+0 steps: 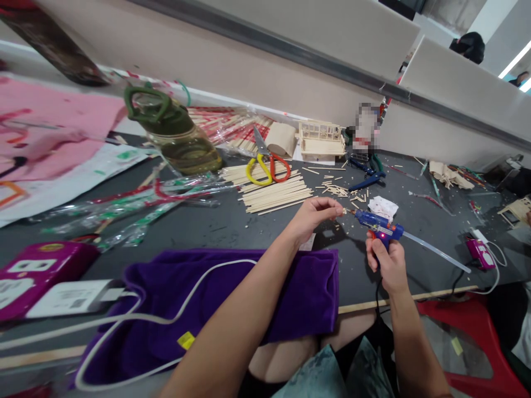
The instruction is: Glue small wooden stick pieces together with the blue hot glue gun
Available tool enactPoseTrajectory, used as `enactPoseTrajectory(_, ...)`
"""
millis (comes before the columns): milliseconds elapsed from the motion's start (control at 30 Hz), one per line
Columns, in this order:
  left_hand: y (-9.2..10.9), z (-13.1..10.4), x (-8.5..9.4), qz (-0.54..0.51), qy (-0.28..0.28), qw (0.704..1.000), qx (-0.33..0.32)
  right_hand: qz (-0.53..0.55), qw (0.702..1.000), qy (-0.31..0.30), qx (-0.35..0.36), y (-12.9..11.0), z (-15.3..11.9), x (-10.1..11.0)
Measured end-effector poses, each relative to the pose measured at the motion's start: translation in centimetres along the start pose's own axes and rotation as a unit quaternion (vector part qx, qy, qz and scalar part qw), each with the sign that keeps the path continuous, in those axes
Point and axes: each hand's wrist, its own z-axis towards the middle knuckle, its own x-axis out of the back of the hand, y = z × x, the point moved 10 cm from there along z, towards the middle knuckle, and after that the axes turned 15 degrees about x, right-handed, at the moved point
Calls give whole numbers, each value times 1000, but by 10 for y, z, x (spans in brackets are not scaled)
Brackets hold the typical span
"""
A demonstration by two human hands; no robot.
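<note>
My right hand (386, 258) is wrapped round the handle of a blue hot glue gun (375, 222) with an orange trigger and a small red light. A clear glue stick (435, 251) sticks out of its back end. My left hand (317, 216) is closed in a pinch just left of the gun's nozzle. Between its fingertips is a small pale piece, too small to make out for sure. A crumpled white tissue (383, 208) lies behind the gun. Short cut wooden stick pieces (335, 189) are scattered beyond my left hand.
Yellow-and-red-handled scissors (267, 166) rest on a pile of wooden sticks (276, 192). Behind stand a small stick-built model (321, 141) and a green-lidded bottle (174, 135). Blue pliers (367, 179) lie farther right. A purple cloth (307, 293), white cable (182, 312) and magenta power strip (53, 271) are nearer.
</note>
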Motion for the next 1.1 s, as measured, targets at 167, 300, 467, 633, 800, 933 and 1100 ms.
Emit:
enactPoseTrajectory(167, 1, -1, -1, -2, -5, 1000, -2, -2, 1000, 0, -8, 2, -1, 1)
enactPoseTrajectory(300, 1, -1, -2, 2, -6, 1000, -4, -16, 1000, -1, -10, 3, -1, 2)
enactPoseTrajectory(467, 0, -1, -2, 5, -6, 1000, -1, -27, 1000, -5, -6, 5, -1, 4)
enactPoseTrajectory(633, 0, 0, -1, 1, -6, 1000, -2, -27, 1000, -5, -6, 6, -1, 5)
enactPoseTrajectory(800, 1, -1, -2, -2, -10, 1000, -4, -6, 1000, 3, -5, 5, -1, 5)
enactPoseTrajectory(933, 0, -1, -1, -5, -6, 1000, -5, 15, 1000, 4, -11, 5, -1, 4)
enactPoseTrajectory(1100, 0, -1, 0, -16, -1, 1000, -3, 19, 1000, 9, -16, 4, -3, 4)
